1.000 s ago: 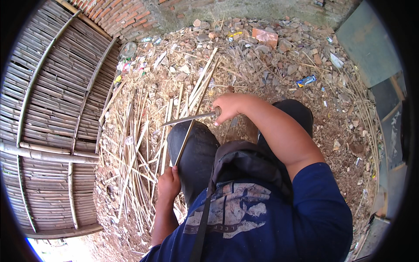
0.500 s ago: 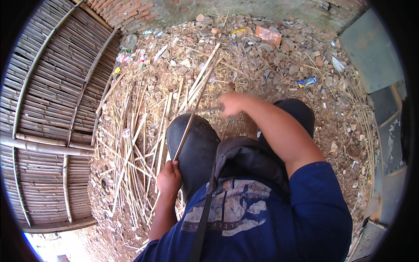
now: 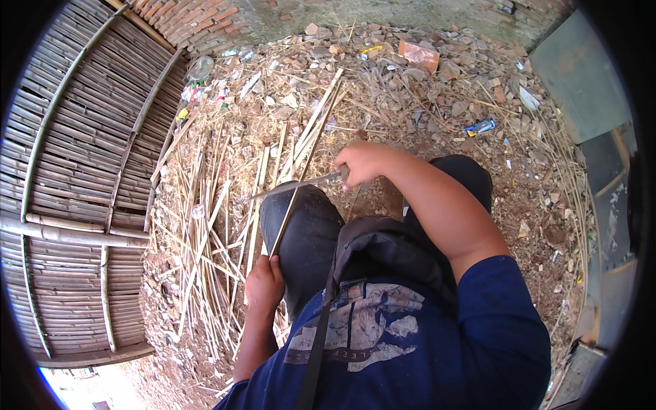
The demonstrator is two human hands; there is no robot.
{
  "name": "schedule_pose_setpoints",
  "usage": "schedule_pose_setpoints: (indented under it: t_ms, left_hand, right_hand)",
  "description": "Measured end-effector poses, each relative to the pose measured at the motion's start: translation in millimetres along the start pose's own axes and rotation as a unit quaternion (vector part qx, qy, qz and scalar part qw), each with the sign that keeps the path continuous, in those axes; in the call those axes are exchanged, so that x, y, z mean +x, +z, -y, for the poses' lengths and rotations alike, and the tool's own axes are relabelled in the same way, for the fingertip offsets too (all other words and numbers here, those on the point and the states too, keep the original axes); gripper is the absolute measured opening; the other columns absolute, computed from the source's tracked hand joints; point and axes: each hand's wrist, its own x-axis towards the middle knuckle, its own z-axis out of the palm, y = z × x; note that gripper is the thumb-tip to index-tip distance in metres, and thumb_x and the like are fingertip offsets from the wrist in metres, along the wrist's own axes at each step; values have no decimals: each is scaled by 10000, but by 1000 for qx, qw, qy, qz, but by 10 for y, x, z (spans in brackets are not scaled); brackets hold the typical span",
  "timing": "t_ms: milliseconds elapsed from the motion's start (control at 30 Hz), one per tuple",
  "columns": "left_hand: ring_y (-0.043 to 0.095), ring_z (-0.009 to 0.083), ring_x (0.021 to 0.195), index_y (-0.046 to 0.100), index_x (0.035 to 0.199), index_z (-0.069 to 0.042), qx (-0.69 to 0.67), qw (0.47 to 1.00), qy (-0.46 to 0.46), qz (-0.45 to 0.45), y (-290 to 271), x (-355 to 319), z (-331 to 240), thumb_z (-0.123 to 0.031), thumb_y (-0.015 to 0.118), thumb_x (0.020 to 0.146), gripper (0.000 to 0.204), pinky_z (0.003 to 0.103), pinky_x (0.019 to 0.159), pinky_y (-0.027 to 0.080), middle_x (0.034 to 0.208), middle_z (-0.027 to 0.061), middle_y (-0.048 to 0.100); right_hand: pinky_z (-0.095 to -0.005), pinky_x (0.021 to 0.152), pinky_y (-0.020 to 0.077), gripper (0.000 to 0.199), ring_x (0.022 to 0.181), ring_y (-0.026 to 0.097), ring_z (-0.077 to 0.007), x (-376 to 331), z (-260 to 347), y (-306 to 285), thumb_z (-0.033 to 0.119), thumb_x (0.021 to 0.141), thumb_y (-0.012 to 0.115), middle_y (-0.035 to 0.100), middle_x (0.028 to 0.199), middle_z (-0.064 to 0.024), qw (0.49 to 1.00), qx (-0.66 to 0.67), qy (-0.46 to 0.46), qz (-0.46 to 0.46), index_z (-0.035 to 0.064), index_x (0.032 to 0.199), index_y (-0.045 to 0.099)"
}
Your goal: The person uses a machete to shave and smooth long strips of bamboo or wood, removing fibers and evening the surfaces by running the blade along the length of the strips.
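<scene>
- nearest, a dark blue shirt (image 3: 506,335) with a pale, patchy print on its front filled the lower part of the view, a black strap (image 3: 316,352) running down it.
- just beyond, a black bag (image 3: 389,256) sat in the lap, between two legs in dark trousers (image 3: 301,222).
- the left hand (image 3: 264,281) was beside the left thigh, its fingers grasping the near end of a thin strip (image 3: 285,219), thumb laid along it.
- that strip slanted up and away from the hand, passing over the left knee toward the loose pieces beyond.
- farther out, the right hand (image 3: 363,164) hung in front of the gap between the knees, its fingers wrapped around the handle of a knife (image 3: 277,191).
- the blade pointed left and crossed the strip over the left knee; whether its edge pressed into the strip could not be told.
- to the left, many pale split strips (image 3: 205,253) lay in a loose, crisscrossed heap on the littered ground (image 3: 526,171).
- farther ahead, a blue packet (image 3: 480,128) lay to the right and a reddish slab (image 3: 418,57) rested among rubble.
- at the edges stood a bamboo wall (image 3: 75,157) on the left, a grey-green panel (image 3: 581,75) on the right, and a brick wall (image 3: 205,24) at the back.
</scene>
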Motion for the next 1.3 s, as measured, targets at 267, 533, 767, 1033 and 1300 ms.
schedule_pose_setpoints:
  t_ms: [267, 533, 767, 1033, 1300]
  left_hand:
    - [660, 482, 742, 557, 910, -43, 18, 1000, 7, 8, -39, 18, -39, -349, 482, 1055, 347, 594, 665, 495, 782, 259, 674]
    - [668, 469, 716, 560, 940, -73, 29, 999, 8, -23, 30, 27, 18, -336, 504, 1051, 291, 583, 633, 501, 781, 237, 686]
    - [675, 468, 718, 567, 937, -78, 44, 998, 20, -26, -16, -11, 48, -332, 514, 1047, 282, 579, 634, 509, 773, 238, 689]
    - [672, 472, 686, 559, 930, -97, 58, 997, 25, -42, -19, -33, 135, -345, 509, 1049, 280, 583, 624, 510, 721, 234, 677]
    - [670, 474, 694, 559, 941, -92, 40, 997, 32, -52, 77, -79, 182, -348, 517, 1043, 279, 588, 627, 504, 744, 240, 680]
  right_hand:
    - [-466, 831, 549, 359, 954, 699, -333, 64, 74, 81, 295, 791, 778, 720, 990, -164, 998, -34, 54, 0, 78, 1071, 722]
    - [-485, 901, 551, 377, 1018, 686, -347, 242, -434, 180, 254, 800, 708, 713, 1046, -175, 995, 28, 94, 0, 18, 1094, 708]
    - [-497, 913, 548, 358, 996, 699, -340, 80, 176, 157, 164, 793, 631, 719, 1016, -198, 998, -65, 11, -11, 4, 1105, 705]
    - [-448, 881, 563, 476, 995, 708, -339, 201, -712, 41, 169, 804, 653, 720, 1055, -231, 975, 99, 193, -49, -1, 1248, 674]
    - [-435, 888, 561, 434, 996, 702, -352, 217, -574, 307, 196, 809, 666, 710, 1067, -235, 993, 25, 79, -85, -27, 1181, 682]
